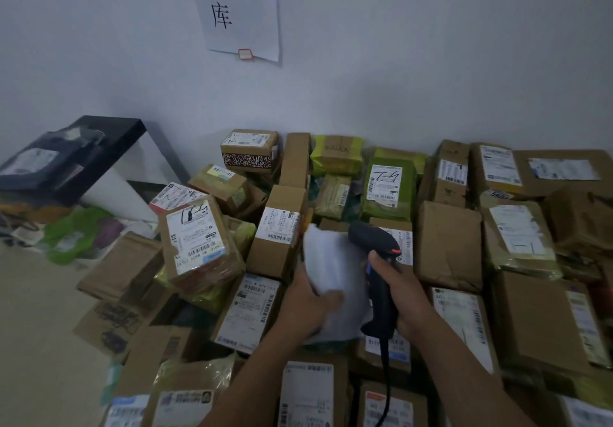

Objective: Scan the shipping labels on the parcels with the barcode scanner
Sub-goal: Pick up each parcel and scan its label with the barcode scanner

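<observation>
My left hand (308,304) gripped a blurred white parcel (331,261), with the fingers curled round its lower edge. My right hand (406,294) was wrapped tight round the handle of the black barcode scanner (371,236). The scanner's head stood above the fist, right at the white parcel's right edge; I couldn't tell if they touched. The cable (384,377) dropped below that fist. A labelled cardboard box (278,227) stood just beyond the left hand, and a green parcel (388,188) lay beyond the scanner head.
</observation>
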Demonstrator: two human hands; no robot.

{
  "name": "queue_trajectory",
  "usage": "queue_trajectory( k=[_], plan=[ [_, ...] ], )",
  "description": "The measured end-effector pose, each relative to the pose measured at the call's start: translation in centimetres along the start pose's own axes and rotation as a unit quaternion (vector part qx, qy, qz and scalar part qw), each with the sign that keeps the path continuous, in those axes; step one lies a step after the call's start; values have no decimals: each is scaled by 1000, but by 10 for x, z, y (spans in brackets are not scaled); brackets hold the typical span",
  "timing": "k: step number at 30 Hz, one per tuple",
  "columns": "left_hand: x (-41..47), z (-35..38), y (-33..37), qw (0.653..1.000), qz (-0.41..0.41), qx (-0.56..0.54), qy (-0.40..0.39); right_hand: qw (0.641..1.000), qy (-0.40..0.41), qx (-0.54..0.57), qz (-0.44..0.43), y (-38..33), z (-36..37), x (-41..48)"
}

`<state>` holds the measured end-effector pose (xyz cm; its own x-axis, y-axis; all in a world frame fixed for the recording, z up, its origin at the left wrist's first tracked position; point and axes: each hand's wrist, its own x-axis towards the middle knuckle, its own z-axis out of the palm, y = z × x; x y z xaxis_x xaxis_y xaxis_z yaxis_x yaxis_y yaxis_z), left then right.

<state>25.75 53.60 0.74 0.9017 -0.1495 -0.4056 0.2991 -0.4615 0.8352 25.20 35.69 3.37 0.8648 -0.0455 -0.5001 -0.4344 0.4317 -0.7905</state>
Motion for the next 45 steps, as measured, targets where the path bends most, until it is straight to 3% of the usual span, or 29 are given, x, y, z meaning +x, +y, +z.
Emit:
queue_trajectory(
  k=[2, 3, 4, 5, 6, 8, 14, 19, 20, 22, 23, 25, 27, 29, 32, 36, 39, 42, 45],
  plan=[
    [7, -16, -25, 988, -76, 97, 96, 998, 29, -46, -11, -1, -3, 1],
    [21, -20, -22, 956, -154, 149, 200, 997, 44, -61, -14, -1, -5, 2],
    [24, -18, -21, 945, -202, 173, 188, 996, 56, -71, -15, -2, -7, 3],
    [19, -17, -23, 965, -200, 162, 53, 995, 63, -79, -17, -2, -10, 4],
    [36, -7, -23, 960, -173, 213, 50, 994, 70, -82, -19, -2, -13, 5],
    [42, 0, -14, 962, -157, 212, -71, 993, 79, -81, -19, -2, -18, 7],
    [56, 10, -26, 930, -63, 356, -62, 993, 76, -91, -22, -3, -19, 8],
    [27, 0, 1, 963, 90, 238, 87, 992, 47, -110, -43, -8, -7, 6],
    [17, -6, 11, 949, 143, 236, 154, 992, 39, -111, -43, -10, -2, 5],
    [1, -26, 29, 870, 233, 294, 319, 990, 22, -128, -47, -14, 11, 4],
    [-3, -37, 35, 830, 241, 328, 381, 989, 14, -140, -52, -16, 17, 4],
    [-8, -65, 43, 797, 158, 388, 435, 986, 1, -152, -61, -17, 30, 2],
    [-8, -91, 46, 804, 32, 404, 436, 983, -9, -168, -69, -17, 41, -1],
    [-7, -111, 41, 835, -93, 379, 389, 979, -21, -185, -78, -15, 49, -4],
    [-4, -127, 30, 877, -159, 287, 352, 975, -32, -201, -88, -14, 53, -8],
    [-10, -126, 31, 886, -128, 254, 366, 975, -24, -200, -96, -17, 52, -15],
    [-22, -102, 43, 902, -48, 245, 354, 980, 5, -172, -100, -22, 46, -17],
    [-36, -53, 53, 920, 66, 257, 290, 983, 56, -136, -107, -28, 37, -16],
    [-36, -15, 47, 930, 94, 285, 213, 982, 99, -115, -110, -33, 25, -17]
  ],
)
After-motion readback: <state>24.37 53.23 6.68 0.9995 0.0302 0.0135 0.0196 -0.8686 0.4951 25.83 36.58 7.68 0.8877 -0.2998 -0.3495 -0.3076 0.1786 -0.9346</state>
